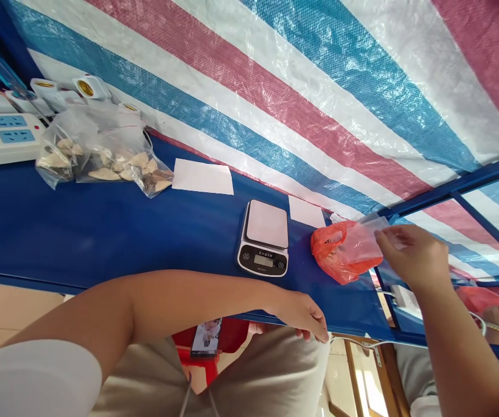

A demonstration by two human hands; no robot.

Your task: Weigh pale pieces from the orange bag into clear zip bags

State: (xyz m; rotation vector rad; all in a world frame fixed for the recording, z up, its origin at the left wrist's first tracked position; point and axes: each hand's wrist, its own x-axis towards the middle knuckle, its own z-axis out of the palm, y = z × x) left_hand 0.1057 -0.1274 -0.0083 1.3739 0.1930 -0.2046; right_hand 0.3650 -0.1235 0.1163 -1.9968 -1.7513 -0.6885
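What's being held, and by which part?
The right hand pinches a clear plastic bag by its edge, over an orange plastic bag. The left hand holds nothing visible.

The tarp [249, 98] in front of you runs in slanting bands of blue, white and dusty pink, with a fine woven check. The worktop [101, 231] is deep blue. Your bag [345, 255] is orange-red, and the film [373, 223] at its edge is clear. The scale [263, 237] has a pale top and a black face. The clear pouch [101, 150] shows cream and brown chips. The papers [202, 176] are white, and the power strip [6, 139] is white with blue socket panels. Your sleeve [36, 376] is white, your trousers [275, 370] beige, and the stool [232, 336] red.
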